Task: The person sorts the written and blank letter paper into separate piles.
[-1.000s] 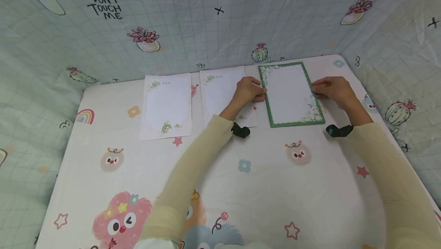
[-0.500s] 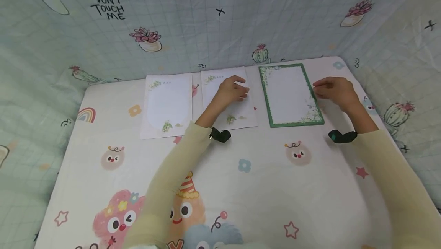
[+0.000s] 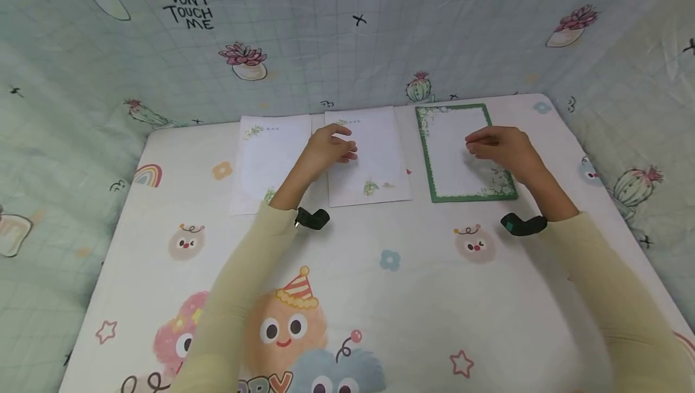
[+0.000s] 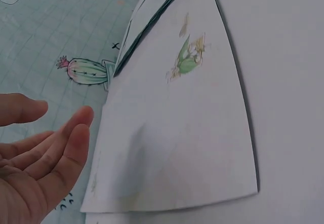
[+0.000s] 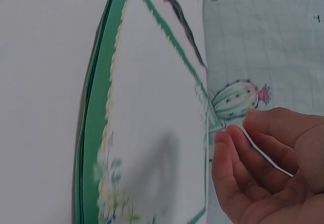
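Three printed paper pieces lie in a row at the far side of the table. The left sheet (image 3: 271, 157) and the middle sheet (image 3: 374, 157) are white with small green plant prints. The right one, a stack of paper (image 3: 456, 163), has a green border with flowers in two corners. My left hand (image 3: 327, 146) hovers over the gap between the two white sheets, fingers loosely bent and holding nothing. Above the green-bordered stack is my right hand (image 3: 499, 146), thumb and fingers close together, with its shadow falling on the paper. No object shows in its grasp.
A white cloth with cartoon prints covers the table (image 3: 423, 302). Behind it hangs a pale green grid curtain (image 3: 315, 37) that also closes off both sides. Dark wrist cameras (image 3: 312, 219) sit below each hand.
My left hand has let go of the green-bordered stack's left edge and moved left over the white sheets. My right hand has left its right edge and shifted above it.
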`<action>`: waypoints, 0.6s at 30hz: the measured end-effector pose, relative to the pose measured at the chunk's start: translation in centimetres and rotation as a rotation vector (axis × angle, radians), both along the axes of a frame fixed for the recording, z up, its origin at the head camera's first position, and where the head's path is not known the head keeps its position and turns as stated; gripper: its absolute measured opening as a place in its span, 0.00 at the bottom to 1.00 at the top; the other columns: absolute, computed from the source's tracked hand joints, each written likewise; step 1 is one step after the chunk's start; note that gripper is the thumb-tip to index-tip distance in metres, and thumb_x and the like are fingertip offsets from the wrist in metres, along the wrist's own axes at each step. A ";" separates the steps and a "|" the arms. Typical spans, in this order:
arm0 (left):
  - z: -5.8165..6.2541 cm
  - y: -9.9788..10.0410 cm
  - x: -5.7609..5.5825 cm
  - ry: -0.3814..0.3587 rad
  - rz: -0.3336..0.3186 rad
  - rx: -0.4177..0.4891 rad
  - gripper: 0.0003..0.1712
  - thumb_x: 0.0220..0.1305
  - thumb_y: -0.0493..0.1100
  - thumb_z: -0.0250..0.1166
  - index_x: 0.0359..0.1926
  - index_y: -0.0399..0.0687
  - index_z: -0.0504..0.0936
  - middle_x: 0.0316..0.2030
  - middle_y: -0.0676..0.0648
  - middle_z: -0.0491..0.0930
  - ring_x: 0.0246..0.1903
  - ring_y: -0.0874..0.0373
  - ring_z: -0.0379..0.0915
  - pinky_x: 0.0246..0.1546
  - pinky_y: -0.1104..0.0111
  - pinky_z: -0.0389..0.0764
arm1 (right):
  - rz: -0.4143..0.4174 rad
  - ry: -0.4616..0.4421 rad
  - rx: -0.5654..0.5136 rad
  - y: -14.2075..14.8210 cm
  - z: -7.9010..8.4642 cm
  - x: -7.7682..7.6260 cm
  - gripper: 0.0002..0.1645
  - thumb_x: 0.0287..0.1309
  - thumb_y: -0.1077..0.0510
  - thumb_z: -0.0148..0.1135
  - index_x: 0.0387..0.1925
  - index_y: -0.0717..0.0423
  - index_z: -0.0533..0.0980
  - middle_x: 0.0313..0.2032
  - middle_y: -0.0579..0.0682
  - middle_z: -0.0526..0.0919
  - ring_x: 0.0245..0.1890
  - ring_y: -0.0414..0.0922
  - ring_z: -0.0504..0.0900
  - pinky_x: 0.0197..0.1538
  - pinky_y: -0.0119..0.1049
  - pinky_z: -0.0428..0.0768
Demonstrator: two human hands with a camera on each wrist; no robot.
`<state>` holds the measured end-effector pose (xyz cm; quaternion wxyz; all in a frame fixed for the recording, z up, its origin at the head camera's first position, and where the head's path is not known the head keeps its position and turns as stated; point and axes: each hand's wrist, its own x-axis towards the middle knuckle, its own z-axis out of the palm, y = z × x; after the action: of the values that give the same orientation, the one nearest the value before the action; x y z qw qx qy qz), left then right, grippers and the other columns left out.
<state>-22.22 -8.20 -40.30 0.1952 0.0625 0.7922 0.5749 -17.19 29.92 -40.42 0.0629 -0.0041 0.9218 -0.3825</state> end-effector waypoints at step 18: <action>-0.7 -6.0 1.3 0.049 0.119 -0.060 0.19 0.76 0.36 0.54 0.62 0.29 0.73 0.49 0.31 0.83 0.45 0.44 0.84 0.46 0.64 0.87 | 0.096 -0.015 -0.005 -4.3 -1.6 -0.5 0.16 0.70 0.53 0.64 0.55 0.56 0.82 0.48 0.57 0.87 0.47 0.52 0.83 0.47 0.38 0.78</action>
<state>-20.87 -14.19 -41.02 0.1432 0.0236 0.8159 0.5597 -17.71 25.65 -42.05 0.0882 -0.0456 0.9190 -0.3816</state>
